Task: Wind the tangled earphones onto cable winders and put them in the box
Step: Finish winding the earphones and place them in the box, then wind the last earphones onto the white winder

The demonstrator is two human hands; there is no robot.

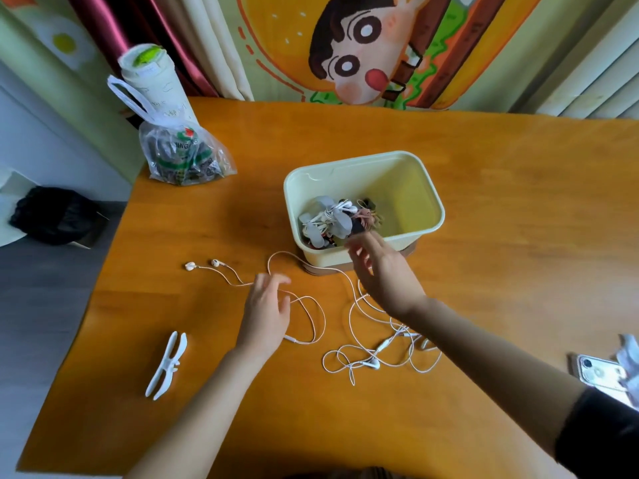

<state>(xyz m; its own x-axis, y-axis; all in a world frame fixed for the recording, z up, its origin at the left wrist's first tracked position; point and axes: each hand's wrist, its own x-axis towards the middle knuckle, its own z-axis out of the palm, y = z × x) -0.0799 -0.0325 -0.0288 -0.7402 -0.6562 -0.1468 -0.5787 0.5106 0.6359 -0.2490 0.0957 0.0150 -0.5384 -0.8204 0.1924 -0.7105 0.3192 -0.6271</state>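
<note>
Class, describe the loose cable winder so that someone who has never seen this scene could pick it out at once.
Start at the orange wooden table and go to its near left part, left of the left hand. There lies the cable winder. Unlike the thin earphone cables nearby, it is a rigid white piece with forked ends, bare of cable.
</note>
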